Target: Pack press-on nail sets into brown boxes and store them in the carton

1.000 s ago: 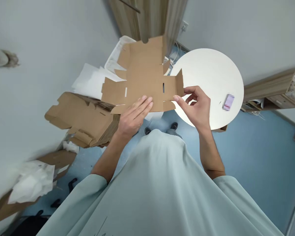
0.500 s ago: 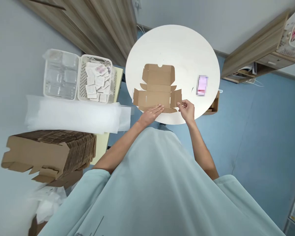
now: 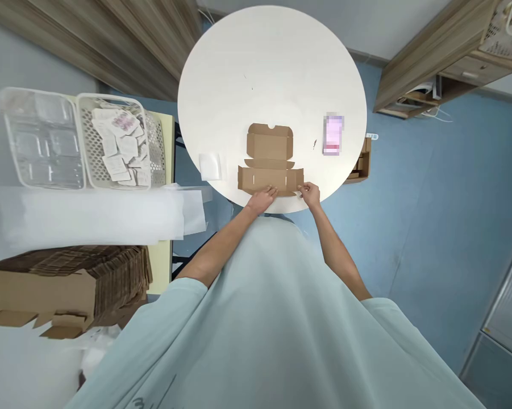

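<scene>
An unfolded brown cardboard box [image 3: 270,146] lies on the round white table [image 3: 273,62], its flaps spread out toward me. Across its near panel rests my left hand [image 3: 263,199], flat with the fingers stretched out. My right hand [image 3: 309,193] is at the box's right end, thumb and fingers pinching the corner of the side flap there. A small white packet [image 3: 210,166] sits on the table left of the box.
A phone-like pinkish item [image 3: 333,134], blurred, lies right of the box. On the left side table stand a basket of white packets [image 3: 119,142], a clear compartment tray [image 3: 45,139], white sheets [image 3: 89,216] and stacked cardboard boxes [image 3: 119,278]. A wooden cabinet [image 3: 426,62] stands at right.
My view has shifted, so the side table sits further left and the table higher. The white packet now shows beside the box. Both hands remain at the box's near panel and right flap.
</scene>
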Demonstrator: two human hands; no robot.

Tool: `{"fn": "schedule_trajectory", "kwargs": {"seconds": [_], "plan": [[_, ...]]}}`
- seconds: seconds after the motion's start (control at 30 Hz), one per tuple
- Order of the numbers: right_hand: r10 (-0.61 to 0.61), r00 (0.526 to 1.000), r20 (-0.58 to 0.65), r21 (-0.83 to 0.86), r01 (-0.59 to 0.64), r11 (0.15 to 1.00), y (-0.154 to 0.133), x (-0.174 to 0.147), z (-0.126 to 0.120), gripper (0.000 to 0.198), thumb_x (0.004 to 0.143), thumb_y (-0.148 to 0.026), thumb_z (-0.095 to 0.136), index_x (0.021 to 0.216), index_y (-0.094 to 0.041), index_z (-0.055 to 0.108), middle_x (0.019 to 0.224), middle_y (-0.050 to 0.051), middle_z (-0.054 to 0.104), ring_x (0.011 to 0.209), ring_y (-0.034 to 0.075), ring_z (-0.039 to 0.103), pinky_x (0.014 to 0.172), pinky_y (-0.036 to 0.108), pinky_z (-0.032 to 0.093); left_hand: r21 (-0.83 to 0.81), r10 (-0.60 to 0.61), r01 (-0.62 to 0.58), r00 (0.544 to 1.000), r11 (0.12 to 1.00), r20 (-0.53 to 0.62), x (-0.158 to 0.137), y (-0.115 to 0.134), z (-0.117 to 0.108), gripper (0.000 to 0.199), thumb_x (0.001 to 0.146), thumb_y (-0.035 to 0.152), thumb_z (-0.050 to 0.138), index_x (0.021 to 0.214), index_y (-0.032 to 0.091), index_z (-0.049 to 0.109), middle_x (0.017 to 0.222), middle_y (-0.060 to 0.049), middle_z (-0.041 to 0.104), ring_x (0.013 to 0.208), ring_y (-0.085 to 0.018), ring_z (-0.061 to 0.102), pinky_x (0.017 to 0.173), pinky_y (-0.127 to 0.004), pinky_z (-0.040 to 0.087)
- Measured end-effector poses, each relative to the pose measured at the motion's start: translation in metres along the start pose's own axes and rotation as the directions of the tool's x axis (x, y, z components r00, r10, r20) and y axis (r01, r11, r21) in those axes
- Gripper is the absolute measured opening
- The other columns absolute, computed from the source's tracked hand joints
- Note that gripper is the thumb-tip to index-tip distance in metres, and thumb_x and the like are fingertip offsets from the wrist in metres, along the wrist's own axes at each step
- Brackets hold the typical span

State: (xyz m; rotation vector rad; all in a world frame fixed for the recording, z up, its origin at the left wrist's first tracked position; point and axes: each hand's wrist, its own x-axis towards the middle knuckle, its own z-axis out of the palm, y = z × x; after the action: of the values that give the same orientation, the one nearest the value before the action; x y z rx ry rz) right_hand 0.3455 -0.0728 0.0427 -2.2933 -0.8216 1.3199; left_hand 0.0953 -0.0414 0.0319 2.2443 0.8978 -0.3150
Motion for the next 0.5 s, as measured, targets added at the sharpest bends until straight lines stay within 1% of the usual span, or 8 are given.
{"fn": "schedule_trajectory", "kwargs": {"seconds": [0.07, 0.1, 0.17, 0.23, 0.3, 0.37, 0.43, 0.5], "plan": [[0.008, 1.000, -0.030, -0.115, -0.011, 0.993, -0.003, 0.001, -0.003, 0.020, 0.095, -0.036, 0.075, 0.108, -0.021, 0.077, 0.120, 0.012, 0.086, 0.096, 0.027, 0.084, 0.098, 0.044, 0.069, -0.027, -0.042, 0.042, 0.999, 0.999, 0.008, -0.004, -0.008, 0.003, 0.078, 0.097, -0.009, 0.035, 0.173, 0.003, 0.053, 0.181, -0.026, 0.046, 0.172, -0.036, 0.046, 0.133, -0.057, 0.055], [-0.012, 0.998, -0.058, -0.178, 0.002, 0.984, -0.006, 0.002, -0.004, 0.027, 0.096, -0.034, 0.074, 0.118, -0.019, 0.078, 0.131, 0.016, 0.084, 0.112, 0.031, 0.083, 0.108, 0.048, 0.067, -0.038, -0.075, 0.076, 0.997, 0.996, 0.004, -0.007, -0.014, 0.004, 0.079, 0.097, -0.008, 0.035, 0.174, 0.000, 0.050, 0.183, -0.027, 0.042, 0.174, -0.037, 0.043, 0.134, -0.058, 0.053], [-0.104, 0.989, -0.108, -0.278, 0.070, 0.958, -0.017, 0.005, -0.005, 0.046, 0.099, -0.033, 0.071, 0.141, -0.015, 0.073, 0.154, 0.023, 0.074, 0.142, 0.036, 0.073, 0.125, 0.054, 0.057, -0.061, -0.156, 0.155, 0.987, 0.986, -0.021, -0.015, -0.027, 0.007, 0.079, 0.096, -0.005, 0.040, 0.175, -0.005, 0.045, 0.185, -0.031, 0.036, 0.176, -0.039, 0.038, 0.138, -0.059, 0.047], [-0.219, 0.970, -0.104, -0.314, 0.176, 0.933, -0.030, 0.010, 0.000, 0.060, 0.103, -0.034, 0.066, 0.159, -0.012, 0.061, 0.169, 0.025, 0.062, 0.158, 0.037, 0.061, 0.135, 0.057, 0.048, -0.091, -0.213, 0.207, 0.976, 0.974, -0.053, -0.024, -0.042, 0.010, 0.081, 0.095, 0.000, 0.047, 0.176, -0.006, 0.042, 0.184, -0.032, 0.037, 0.176, -0.039, 0.037, 0.142, -0.059, 0.042], [-0.303, 0.952, -0.051, -0.301, 0.275, 0.913, -0.045, 0.020, 0.010, 0.070, 0.106, -0.037, 0.064, 0.170, -0.013, 0.050, 0.175, 0.024, 0.056, 0.163, 0.036, 0.055, 0.139, 0.058, 0.045, -0.119, -0.233, 0.224, 0.970, 0.967, -0.068, -0.032, -0.055, 0.012, 0.083, 0.095, 0.003, 0.052, 0.177, -0.004, 0.041, 0.183, -0.031, 0.041, 0.176, -0.037, 0.038, 0.145, -0.056, 0.037], [-0.328, 0.944, 0.016, -0.285, 0.319, 0.904, -0.060, 0.032, 0.024, 0.082, 0.105, -0.043, 0.066, 0.177, -0.015, 0.039, 0.176, 0.024, 0.055, 0.165, 0.039, 0.053, 0.138, 0.063, 0.044, -0.143, -0.238, 0.227, 0.969, 0.963, -0.068, -0.038, -0.065, 0.013, 0.080, 0.096, 0.004, 0.053, 0.176, -0.003, 0.044, 0.183, -0.029, 0.043, 0.176, -0.035, 0.040, 0.146, -0.053, 0.035], [-0.328, 0.941, 0.083, -0.291, 0.338, 0.895, -0.071, 0.045, 0.040, 0.096, 0.104, -0.050, 0.068, 0.183, -0.016, 0.026, 0.175, 0.026, 0.055, 0.162, 0.044, 0.054, 0.135, 0.071, 0.045, -0.184, -0.246, 0.229, 0.966, 0.956, -0.078, -0.041, -0.072, 0.015, 0.075, 0.098, 0.004, 0.051, 0.173, 0.000, 0.050, 0.182, -0.027, 0.046, 0.174, -0.034, 0.044, 0.145, -0.052, 0.038], [-0.319, 0.937, 0.143, -0.318, 0.348, 0.882, -0.079, 0.057, 0.053, 0.105, 0.104, -0.051, 0.069, 0.187, -0.021, 0.014, 0.175, 0.024, 0.053, 0.158, 0.047, 0.056, 0.131, 0.077, 0.047, -0.246, -0.264, 0.229, 0.957, 0.942, -0.121, -0.043, -0.075, 0.018, 0.070, 0.099, 0.005, 0.051, 0.169, 0.004, 0.057, 0.179, -0.025, 0.052, 0.169, -0.034, 0.051, 0.141, -0.053, 0.044]]}}
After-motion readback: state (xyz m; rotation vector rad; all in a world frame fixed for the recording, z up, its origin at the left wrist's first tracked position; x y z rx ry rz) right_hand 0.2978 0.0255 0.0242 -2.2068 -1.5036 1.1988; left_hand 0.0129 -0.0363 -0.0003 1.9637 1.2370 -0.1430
